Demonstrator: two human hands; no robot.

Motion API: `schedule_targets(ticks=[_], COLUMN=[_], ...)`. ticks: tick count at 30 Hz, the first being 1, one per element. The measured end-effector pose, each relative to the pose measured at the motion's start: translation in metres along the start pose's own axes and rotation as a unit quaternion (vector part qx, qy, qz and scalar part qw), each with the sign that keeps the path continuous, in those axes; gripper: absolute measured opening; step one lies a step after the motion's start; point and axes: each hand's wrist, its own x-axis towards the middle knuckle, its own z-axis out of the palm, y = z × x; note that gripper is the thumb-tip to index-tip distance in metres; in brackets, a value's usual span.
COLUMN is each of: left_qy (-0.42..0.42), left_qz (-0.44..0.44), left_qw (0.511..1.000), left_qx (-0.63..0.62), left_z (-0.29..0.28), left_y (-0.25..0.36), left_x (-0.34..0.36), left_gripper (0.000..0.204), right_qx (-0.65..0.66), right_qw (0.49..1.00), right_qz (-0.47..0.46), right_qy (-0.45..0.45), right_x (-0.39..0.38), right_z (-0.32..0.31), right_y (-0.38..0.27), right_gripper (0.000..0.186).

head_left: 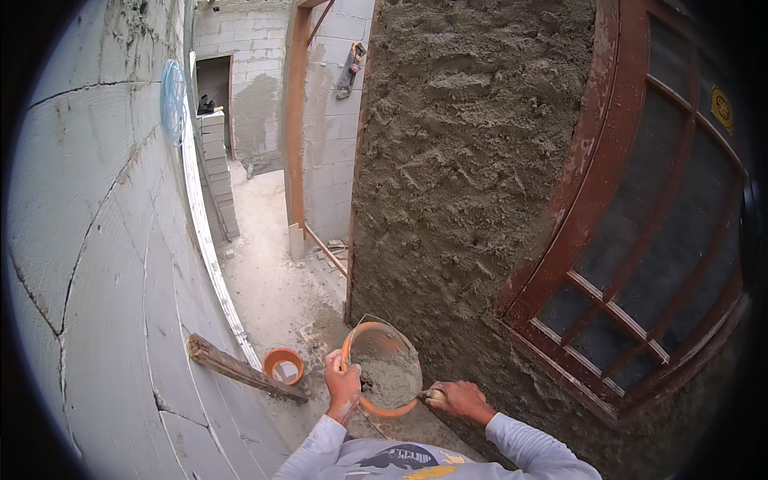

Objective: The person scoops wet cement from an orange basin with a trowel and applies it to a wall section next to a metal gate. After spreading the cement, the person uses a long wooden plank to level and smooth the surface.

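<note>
An orange bucket [382, 413] stands in front of me with wet grey mortar [390, 378] inside and a thin wire handle. My left hand [342, 386] is closed on the bucket's left rim. On the other side, my right hand [462, 401] is wrapped round the pale handle of a trowel [436, 394]. The trowel's front end meets the bucket's right rim; its blade is mostly hidden. Rough wet mortar covers the wall [472, 160] ahead and to the right of my hands.
A small orange tub [283, 366] sits on the floor left of the bucket. A wooden bar [240, 370] juts from the grey block wall [104, 240]. To the right is a red-framed window [592, 240]. Beyond the wooden door post [294, 120], a floor passage [262, 216] runs back.
</note>
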Motion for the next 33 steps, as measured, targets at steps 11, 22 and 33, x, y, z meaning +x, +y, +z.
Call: schedule_targets(ticks=[11,22,33], left_qy=[0.025,0.121,0.198], left_qz=[-0.042,-0.065,-0.077], left_qw=[0.995,0.988,0.977], left_qx=[-0.081,-0.066,-0.004], left_z=[-0.025,-0.067,-0.069], left_y=[0.031,0.042,0.059], left_x=[0.087,0.116,0.094], left_gripper=[0.05,0.052,0.054], right_qx=[0.008,-0.044,0.195], right_qw=[0.998,0.961,0.792], right_qz=[-0.033,-0.184,-0.49], right_qy=[0.058,0.204,0.308], right_x=[0.09,0.114,0.059], right_z=[-0.037,-0.293,-0.588], right_y=[-0.047,-0.136,-0.224], right_gripper=[0.042,0.045,0.04])
